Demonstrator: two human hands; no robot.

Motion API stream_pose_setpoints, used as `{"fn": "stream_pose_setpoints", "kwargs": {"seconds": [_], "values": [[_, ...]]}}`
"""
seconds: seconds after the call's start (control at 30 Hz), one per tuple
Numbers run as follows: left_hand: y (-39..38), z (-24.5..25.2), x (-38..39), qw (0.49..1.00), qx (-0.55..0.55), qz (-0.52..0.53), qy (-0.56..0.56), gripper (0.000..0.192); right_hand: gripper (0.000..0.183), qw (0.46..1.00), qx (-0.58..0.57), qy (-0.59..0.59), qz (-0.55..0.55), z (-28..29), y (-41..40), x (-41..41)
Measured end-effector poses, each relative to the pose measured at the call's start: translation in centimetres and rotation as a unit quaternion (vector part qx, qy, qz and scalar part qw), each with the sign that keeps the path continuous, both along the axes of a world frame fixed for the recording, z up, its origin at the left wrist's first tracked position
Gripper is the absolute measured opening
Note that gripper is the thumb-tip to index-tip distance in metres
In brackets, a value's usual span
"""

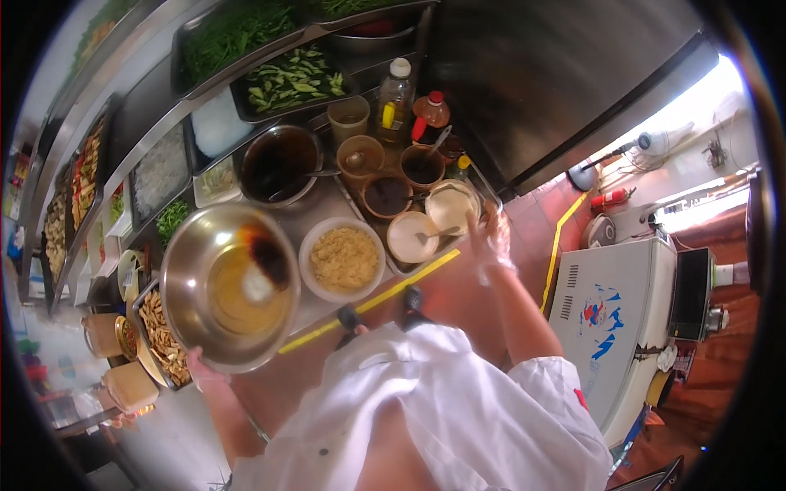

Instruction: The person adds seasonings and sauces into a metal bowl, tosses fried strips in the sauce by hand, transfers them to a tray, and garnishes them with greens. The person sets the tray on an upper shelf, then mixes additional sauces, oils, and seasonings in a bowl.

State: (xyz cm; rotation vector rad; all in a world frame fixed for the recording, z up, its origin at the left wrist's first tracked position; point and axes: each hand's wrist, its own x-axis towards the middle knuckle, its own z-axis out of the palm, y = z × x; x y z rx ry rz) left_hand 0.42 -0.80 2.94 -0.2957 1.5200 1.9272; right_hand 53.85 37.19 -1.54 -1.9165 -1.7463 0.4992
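My left hand [209, 371], in a clear glove, grips the near left rim of a large stainless steel mixing bowl [230, 224]; its fingers are partly hidden. Inside the bowl lie a yellowish liquid [224, 301], a dark brown sauce [268, 255] and a small white heap [256, 286]. My right hand [493, 233], gloved too, hovers with fingers apart at the right edge of a tub of pale powder [453, 202]. I cannot tell whether it touches the rim. A second tub of white powder [412, 238] stands beside it. Between bowl and tubs sits a white bowl of yellowish minced paste [344, 259].
Behind stand a pot of dark sauce [281, 166], sauce tubs [387, 193] and a clear oil bottle [395, 98]. Trays of cut greens [295, 80] fill the shelf above. Yellow tape [399, 288] edges the counter. A white chest freezer [605, 331] is on the right.
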Motion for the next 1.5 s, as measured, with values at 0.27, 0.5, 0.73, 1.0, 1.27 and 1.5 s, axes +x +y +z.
{"fn": "stream_pose_setpoints", "kwargs": {"seconds": [0.27,0.5,0.73,1.0,1.27,1.5], "values": [[-6.6,-13.6,-0.7,0.990,-0.023,0.134,-0.041,0.050,0.035,0.988,0.012,-0.093,0.122,5.2,17.2,0.1],[-12.2,-17.7,0.8,0.997,-0.010,-0.080,0.022,0.044,0.036,0.878,-0.291,-0.308,0.224,2.9,27.8,-2.6],[-15.6,-11.8,9.7,0.985,-0.173,-0.003,-0.013,0.039,0.028,0.926,-0.234,-0.241,0.173,1.2,27.6,-3.7],[-8.0,-4.7,11.9,0.964,-0.218,-0.151,0.031,0.037,0.028,0.961,-0.130,-0.171,0.171,7.8,23.3,-1.1],[11.6,3.3,20.8,0.587,-0.111,-0.561,0.573,0.052,0.020,0.953,0.034,-0.247,0.171,24.1,5.0,2.1],[15.2,9.2,40.7,0.454,0.248,-0.547,0.658,0.103,0.022,0.958,-0.093,-0.249,0.104,24.1,-19.7,6.7]]}}
